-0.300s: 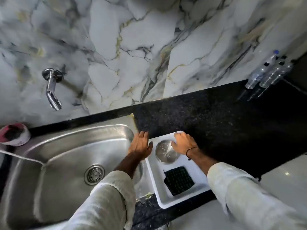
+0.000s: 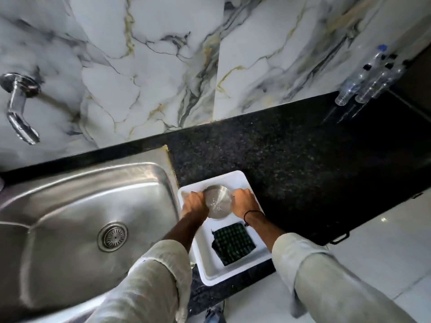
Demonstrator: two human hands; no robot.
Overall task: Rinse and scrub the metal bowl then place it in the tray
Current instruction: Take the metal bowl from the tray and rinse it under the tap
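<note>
The metal bowl [image 2: 218, 201] sits in the far half of the white tray [image 2: 235, 177] on the black counter, right of the sink. Water drops glint on its surface. My left hand [image 2: 194, 203] grips the bowl's left edge and my right hand [image 2: 245, 202] grips its right edge, fingers curled over the rim. A dark green scrub pad [image 2: 233, 243] lies in the near half of the tray.
A steel sink [image 2: 88, 220] with a round drain [image 2: 112, 236] lies left of the tray. A chrome tap [image 2: 19, 106] sticks out of the marble wall above it. Several plastic bottles [image 2: 370, 78] stand at the far right of the black counter [image 2: 303, 164].
My left hand has moved right from the sink's edge into the tray onto the bowl's left side. My right hand has closed on the bowl's right side.
</note>
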